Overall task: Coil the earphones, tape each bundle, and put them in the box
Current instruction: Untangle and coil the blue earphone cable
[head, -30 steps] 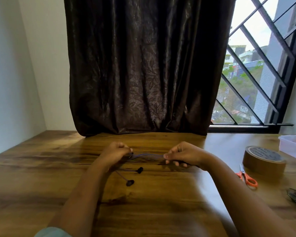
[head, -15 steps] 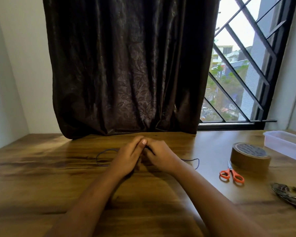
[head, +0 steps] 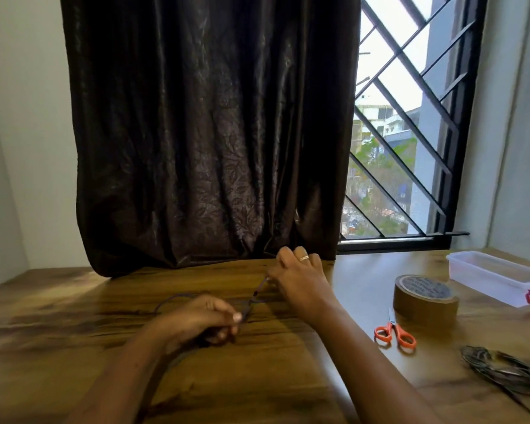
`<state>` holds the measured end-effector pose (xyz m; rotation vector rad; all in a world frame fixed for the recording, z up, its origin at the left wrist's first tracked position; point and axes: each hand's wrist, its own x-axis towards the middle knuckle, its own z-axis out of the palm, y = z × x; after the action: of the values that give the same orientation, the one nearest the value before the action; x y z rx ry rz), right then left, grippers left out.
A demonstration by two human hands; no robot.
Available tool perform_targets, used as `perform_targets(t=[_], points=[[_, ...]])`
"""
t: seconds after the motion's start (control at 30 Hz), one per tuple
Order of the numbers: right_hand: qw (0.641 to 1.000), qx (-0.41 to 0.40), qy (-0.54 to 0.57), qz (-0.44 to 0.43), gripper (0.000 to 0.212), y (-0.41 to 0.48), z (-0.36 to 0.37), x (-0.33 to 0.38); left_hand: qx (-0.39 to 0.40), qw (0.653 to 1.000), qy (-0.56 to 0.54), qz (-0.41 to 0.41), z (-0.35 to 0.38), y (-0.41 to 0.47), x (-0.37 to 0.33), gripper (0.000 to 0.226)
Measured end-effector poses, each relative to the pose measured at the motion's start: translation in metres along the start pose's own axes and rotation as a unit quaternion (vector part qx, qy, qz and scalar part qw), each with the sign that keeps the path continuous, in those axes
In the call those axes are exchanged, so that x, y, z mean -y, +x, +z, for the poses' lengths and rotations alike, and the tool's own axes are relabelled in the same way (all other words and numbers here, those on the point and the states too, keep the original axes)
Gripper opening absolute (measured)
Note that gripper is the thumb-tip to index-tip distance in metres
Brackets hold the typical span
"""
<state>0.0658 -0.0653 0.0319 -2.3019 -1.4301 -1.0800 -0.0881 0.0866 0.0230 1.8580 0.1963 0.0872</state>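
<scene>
A thin dark earphone cable [head: 255, 294] runs slanted between my two hands above the wooden table [head: 257, 377]. My left hand [head: 201, 318] grips the near end of it with curled fingers, and a loop of the cable [head: 172, 299] shows behind that hand. My right hand [head: 300, 278], with a ring on one finger, pinches the far end close to the curtain. A roll of brown tape [head: 426, 298] stands at the right. Behind the tape sits a clear plastic box [head: 496, 278] with a red clasp. More tangled earphones [head: 502, 370] lie at the right edge.
Orange-handled scissors [head: 395, 330] lie just in front of the tape roll. A dark curtain [head: 208, 133] hangs to the table's back edge, with a barred window [head: 410, 133] to its right. White walls close in on both sides.
My hands, pressed together half a second ago, have parted: the right one moved away toward the curtain, the left one drew nearer to me, and the cable stretches between them. The view shifted left.
</scene>
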Motion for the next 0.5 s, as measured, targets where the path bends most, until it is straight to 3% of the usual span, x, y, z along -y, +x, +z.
perform_targets(t=[0.07, 0.13, 0.23, 0.3, 0.37, 0.43, 0.5], points=[[0.999, -0.038, 0.023, -0.010, 0.011, 0.003, -0.001, 0.007, 0.015, 0.999, -0.027, 0.009, 0.008, 0.005, 0.003, 0.025], [0.992, -0.021, 0.123, -0.004, 0.010, 0.006, -0.005, 0.013, -0.092, 0.994, 0.017, 0.058, 0.011, 0.017, 0.011, 0.019], [0.956, 0.033, 0.291, 0.008, 0.024, 0.004, -0.003, 0.021, -0.285, 0.920, 0.209, 0.172, 0.009, 0.026, 0.018, 0.032], [0.926, 0.021, 0.377, 0.022, 0.024, 0.002, -0.003, 0.026, -0.326, 0.873, 0.262, 0.253, 0.010, 0.025, 0.012, 0.024], [0.901, -0.008, 0.432, 0.049, 0.021, 0.002, 0.001, 0.025, -0.334, 0.848, 0.271, 0.311, 0.006, 0.024, 0.009, 0.029], [0.845, 0.018, 0.518, 0.129, 0.026, 0.004, 0.001, 0.023, -0.337, 0.831, 0.283, 0.341, 0.004, 0.022, 0.009, 0.034], [0.724, 0.088, 0.652, 0.206, 0.032, 0.006, -0.005, 0.024, -0.339, 0.830, 0.280, 0.343, 0.007, 0.021, 0.008, 0.024]])
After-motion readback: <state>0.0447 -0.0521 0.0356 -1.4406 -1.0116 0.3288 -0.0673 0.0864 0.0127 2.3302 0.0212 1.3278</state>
